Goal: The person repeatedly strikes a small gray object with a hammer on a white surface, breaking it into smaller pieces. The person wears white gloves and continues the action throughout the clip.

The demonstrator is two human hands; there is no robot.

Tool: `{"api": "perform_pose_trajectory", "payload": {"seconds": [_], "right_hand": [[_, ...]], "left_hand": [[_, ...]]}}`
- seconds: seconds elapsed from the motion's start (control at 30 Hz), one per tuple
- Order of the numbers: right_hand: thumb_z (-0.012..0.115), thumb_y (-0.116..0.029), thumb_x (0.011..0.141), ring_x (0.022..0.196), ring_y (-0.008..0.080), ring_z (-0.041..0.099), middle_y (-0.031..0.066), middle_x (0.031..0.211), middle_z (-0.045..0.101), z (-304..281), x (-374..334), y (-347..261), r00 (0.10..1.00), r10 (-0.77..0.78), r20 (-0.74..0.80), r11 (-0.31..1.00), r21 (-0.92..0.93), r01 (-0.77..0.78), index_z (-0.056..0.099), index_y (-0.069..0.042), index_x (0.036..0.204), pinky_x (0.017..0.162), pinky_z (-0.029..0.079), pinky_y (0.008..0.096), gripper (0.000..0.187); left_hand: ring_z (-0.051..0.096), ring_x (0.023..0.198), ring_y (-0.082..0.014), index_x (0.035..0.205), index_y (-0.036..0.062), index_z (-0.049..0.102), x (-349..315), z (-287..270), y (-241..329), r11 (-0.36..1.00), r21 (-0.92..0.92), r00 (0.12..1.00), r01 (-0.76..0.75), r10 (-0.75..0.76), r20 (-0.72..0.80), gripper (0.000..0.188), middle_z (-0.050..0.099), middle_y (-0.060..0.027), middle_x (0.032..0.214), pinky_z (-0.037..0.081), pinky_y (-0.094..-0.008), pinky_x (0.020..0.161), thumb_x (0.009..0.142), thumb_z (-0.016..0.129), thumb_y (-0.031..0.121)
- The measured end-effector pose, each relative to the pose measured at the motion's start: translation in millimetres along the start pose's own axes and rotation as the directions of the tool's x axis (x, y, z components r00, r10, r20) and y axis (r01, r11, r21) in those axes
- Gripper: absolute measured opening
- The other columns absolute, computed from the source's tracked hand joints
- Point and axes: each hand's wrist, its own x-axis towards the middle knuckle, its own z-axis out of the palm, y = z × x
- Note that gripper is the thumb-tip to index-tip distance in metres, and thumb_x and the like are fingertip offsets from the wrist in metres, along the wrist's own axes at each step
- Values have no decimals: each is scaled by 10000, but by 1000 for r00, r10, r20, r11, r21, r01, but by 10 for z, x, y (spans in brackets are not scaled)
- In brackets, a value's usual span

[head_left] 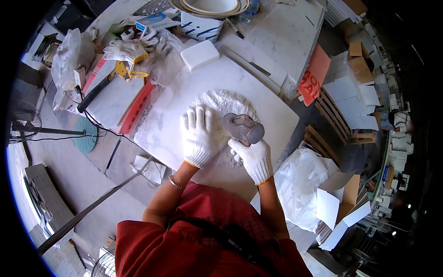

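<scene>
My left hand (197, 136), in a white knitted glove, lies flat with its fingers stretched out on a pale marble slab (159, 108). It rests at the left edge of a round spread of white powder (221, 98). My right hand (254, 159), gloved alike, grips the near end of a grey-brown, rounded object (239, 125) with a hollowed top. Its kind is unclear; it looks like stone or clay. This object is over the right part of the powder. A white rounded block (200, 55) lies on the slab beyond my left hand.
At the back left, several work gloves (129, 50) and a black-handled tool (94, 94) lie on a stack with red edges. A white patterned container (201, 28) stands at the back under stacked bowls (210, 5). Plastic sheeting (302, 184) and open cartons (339, 196) sit at the right.
</scene>
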Motion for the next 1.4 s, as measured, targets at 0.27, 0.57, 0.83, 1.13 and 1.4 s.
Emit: {"api": "perform_pose_trajectory", "payload": {"seconds": [0.27,0.57,0.83,1.13,1.4], "right_hand": [[798,-141,907,561,115,588,51,736,675,107,492,258,986,148,72,983,96,-154,678,-39,1002,461,446,278,184],[824,-128,886,566,106,609,55,732,693,7,203,217,983,-185,10,930,-322,178,699,-23,1027,485,468,276,216],[795,-141,916,576,128,635,55,709,661,25,452,163,981,166,102,985,29,-170,650,-30,1111,440,454,278,267],[774,-385,873,730,328,701,164,833,741,75,300,444,950,-314,-4,784,-565,257,720,-42,1026,701,570,434,379],[791,-352,885,522,146,649,67,673,698,31,522,479,987,-146,67,891,-425,160,689,-33,921,537,530,329,337]], "left_hand": [[482,1262,-449,1338,12,567,42,-101,68,1000,-27,1000,7,-8,-8,818,535,-224,1313,370,-583,1068,669,835,399],[463,1302,-459,1376,3,549,12,47,7,1000,5,1000,-5,5,-20,879,523,-228,1335,348,-600,1100,669,835,440],[459,1307,-456,1395,19,541,1,-34,25,1000,-23,1000,7,-7,-15,934,511,-223,1356,347,-613,1103,656,849,501],[474,1287,-455,1320,3,573,26,29,58,998,59,998,-36,39,-51,784,530,-230,1328,373,-570,1082,678,826,375],[444,1341,-491,1371,-10,564,-11,53,12,999,24,998,-49,50,-27,822,513,-260,1387,331,-610,1126,697,812,389]]}}
